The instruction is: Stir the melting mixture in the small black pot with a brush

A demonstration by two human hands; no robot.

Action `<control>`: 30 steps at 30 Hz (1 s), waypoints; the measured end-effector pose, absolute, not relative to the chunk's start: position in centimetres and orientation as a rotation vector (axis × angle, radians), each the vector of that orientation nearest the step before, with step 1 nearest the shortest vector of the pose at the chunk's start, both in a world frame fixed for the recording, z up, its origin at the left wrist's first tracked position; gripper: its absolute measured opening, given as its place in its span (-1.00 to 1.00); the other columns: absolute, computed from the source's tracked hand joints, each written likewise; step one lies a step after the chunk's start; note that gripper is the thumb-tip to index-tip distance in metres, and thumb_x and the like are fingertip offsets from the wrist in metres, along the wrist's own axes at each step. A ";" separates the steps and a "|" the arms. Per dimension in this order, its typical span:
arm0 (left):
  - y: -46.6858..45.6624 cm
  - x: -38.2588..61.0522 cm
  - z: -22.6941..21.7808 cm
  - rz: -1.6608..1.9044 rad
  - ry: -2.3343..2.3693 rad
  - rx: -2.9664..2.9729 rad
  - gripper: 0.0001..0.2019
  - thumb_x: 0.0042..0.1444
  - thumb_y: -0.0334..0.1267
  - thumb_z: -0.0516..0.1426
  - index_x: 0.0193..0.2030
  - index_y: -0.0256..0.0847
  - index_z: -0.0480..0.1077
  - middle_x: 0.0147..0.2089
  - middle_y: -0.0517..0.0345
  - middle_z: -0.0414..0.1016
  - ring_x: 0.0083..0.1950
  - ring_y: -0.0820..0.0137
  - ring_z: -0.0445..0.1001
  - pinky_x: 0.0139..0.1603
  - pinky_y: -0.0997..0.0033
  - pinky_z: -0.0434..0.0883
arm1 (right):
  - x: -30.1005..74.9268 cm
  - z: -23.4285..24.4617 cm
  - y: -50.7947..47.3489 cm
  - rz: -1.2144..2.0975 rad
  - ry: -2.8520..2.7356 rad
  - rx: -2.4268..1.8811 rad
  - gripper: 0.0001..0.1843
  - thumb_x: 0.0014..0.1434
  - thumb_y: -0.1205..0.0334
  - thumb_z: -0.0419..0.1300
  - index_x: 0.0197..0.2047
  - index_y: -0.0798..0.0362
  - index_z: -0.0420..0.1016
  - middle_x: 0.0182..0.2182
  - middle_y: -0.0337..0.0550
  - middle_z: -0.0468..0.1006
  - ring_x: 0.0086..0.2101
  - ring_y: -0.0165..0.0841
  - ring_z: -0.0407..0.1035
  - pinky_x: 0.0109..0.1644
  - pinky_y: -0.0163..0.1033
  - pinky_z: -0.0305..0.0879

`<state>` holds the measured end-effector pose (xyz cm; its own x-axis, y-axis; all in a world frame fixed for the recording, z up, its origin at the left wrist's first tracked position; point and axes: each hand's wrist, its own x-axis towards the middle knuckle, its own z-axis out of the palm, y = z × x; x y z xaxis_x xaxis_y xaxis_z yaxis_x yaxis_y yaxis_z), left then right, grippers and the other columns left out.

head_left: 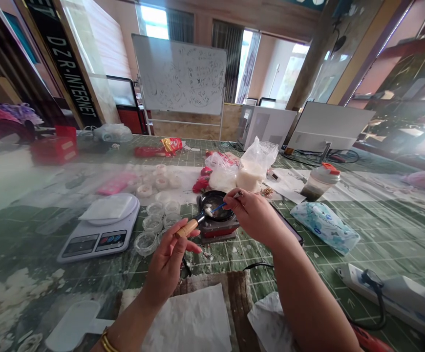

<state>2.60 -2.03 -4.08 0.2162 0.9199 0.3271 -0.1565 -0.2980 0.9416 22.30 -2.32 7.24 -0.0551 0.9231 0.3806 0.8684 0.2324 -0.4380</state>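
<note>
A: What are the fingers [181,238] of the left hand [166,264] doing?

B: They are pinched together around the wooden handle [186,228] of the small black pan [214,204], thumb underneath. That steadies the pan where it sits on the little red burner [218,230].

A: And the right hand [254,215]?

B: Its fingers [232,198] are closed on the end of a thin blue stick [220,208], held like a pen. The tip carries a white lump [208,211] at the near rim of the pan, so the fine grip suits careful dabbing or scraping.

A: What lies around them?

B: Small clear cups [154,222] stand just left of the burner, close enough to reach. Further left sits a kitchen scale [100,230] with a white sheet on its plate. Behind the pan, a plastic bag of white material [252,168] stands near a lidded bottle [320,181]. A tissue pack [324,225] lies to the right, and white paper [194,322] is spread at the near edge of the green tabletop [381,230], probably to catch drips.
</note>
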 end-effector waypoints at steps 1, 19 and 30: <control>-2.0 2.6 -4.1 1.303 0.769 1.450 -0.66 0.26 -0.18 -0.05 0.14 -0.17 0.17 -0.13 0.01 0.53 -0.20 0.35 0.53 0.00 0.18 0.32 | 22.3 7.2 -2.3 0.112 -1.922 -1.650 -0.79 0.25 0.23 -0.03 -0.29 0.05 0.40 -0.41 -0.20 0.58 -0.37 -0.36 0.42 -0.27 -0.28 0.15; -2.1 2.5 -4.1 1.290 0.739 1.433 -0.66 0.25 -0.16 -0.03 0.13 -0.16 0.19 -0.10 0.01 0.52 -0.21 0.35 0.54 -0.03 0.20 0.35 | 22.3 6.3 -1.2 0.067 -1.879 -1.679 -0.79 0.25 0.21 -0.03 -0.28 0.05 0.40 -0.41 -0.17 0.57 -0.33 -0.32 0.40 -0.27 -0.26 0.14; -2.0 2.5 -4.1 1.296 0.732 1.417 -0.65 0.22 -0.14 0.00 0.12 -0.17 0.21 -0.13 0.00 0.54 -0.11 0.27 0.53 -0.02 0.18 0.36 | 22.1 6.4 -1.4 0.089 -1.856 -1.642 -0.79 0.24 0.20 -0.03 -0.26 0.03 0.42 -0.38 -0.17 0.57 -0.33 -0.33 0.40 -0.26 -0.26 0.14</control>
<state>2.49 -2.01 -4.10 0.2313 0.9182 0.3217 -0.1982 -0.2793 0.9395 22.09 -1.41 6.39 -0.0045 0.9087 0.4174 0.8648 0.2131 -0.4546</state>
